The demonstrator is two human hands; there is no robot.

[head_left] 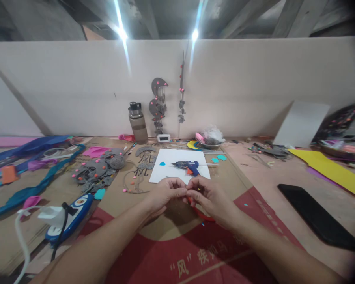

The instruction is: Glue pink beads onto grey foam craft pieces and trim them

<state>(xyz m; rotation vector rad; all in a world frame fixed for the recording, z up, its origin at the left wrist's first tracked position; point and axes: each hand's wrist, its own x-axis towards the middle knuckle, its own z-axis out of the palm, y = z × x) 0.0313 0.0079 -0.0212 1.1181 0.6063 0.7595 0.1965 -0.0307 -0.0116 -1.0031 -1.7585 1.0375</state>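
My left hand (169, 194) and my right hand (208, 197) meet at the fingertips over a cardboard sheet with a red print (165, 260). Both pinch at the same spot; what is between the fingertips is too small to make out. Under my right hand shows part of a red ring-like object (205, 216). Just beyond the hands, a blue glue gun (192, 165) lies on a white sheet (156, 173), beside a small teal heart-shaped piece (162, 163).
Grey felt pieces with pink dots (100, 169) and a blue-white power strip (72, 217) are at left. A black phone (316, 215) and yellow sheet (331, 169) lie right. A bottle (139, 126) and a bowl (211, 140) stand near the wall.
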